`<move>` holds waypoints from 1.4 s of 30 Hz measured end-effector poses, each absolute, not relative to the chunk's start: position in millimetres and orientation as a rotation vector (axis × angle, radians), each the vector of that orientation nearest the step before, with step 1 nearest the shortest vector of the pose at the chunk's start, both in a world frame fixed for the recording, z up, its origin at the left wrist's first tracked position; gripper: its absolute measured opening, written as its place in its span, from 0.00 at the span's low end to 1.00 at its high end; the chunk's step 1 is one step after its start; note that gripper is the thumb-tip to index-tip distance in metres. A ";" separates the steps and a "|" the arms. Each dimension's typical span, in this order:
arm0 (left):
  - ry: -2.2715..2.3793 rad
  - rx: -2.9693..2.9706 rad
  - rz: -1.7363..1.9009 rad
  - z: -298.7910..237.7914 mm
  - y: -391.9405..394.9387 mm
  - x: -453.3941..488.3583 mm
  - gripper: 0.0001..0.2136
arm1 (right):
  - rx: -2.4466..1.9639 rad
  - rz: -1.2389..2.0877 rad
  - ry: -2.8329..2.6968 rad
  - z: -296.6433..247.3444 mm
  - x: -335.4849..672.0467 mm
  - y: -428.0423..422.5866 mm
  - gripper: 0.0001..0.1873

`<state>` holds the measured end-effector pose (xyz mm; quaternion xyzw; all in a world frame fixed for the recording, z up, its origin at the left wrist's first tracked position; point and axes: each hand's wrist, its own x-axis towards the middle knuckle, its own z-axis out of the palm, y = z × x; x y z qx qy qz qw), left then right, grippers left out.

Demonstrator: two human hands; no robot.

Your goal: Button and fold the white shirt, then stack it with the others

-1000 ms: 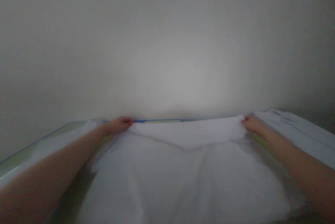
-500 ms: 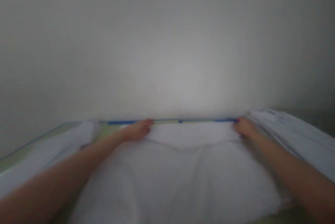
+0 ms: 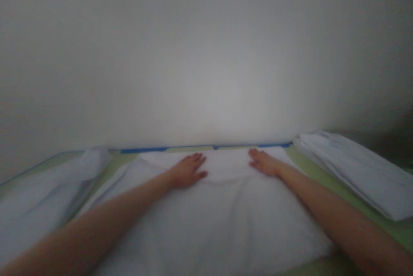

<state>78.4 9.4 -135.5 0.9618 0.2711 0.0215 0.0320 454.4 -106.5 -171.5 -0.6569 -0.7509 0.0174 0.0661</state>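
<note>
In my head view, the white cloth lies at six o'clock. My left hand at its eleven and right hand at its one rest spread, pinching nothing. Dragging unevenly could wrinkle it; sweeping wide could disturb the folded pile at two.

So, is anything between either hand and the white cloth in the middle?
Nothing visible: the left hand and right hand appear to rest on the middle cloth; the folded cloth lies apart to the right.
</note>
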 end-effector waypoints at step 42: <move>0.349 2.900 0.020 -96.7 -179.7 -127.4 0.38 | -1.854 0.072 -2.391 -156.8 478.5 -361.0 0.31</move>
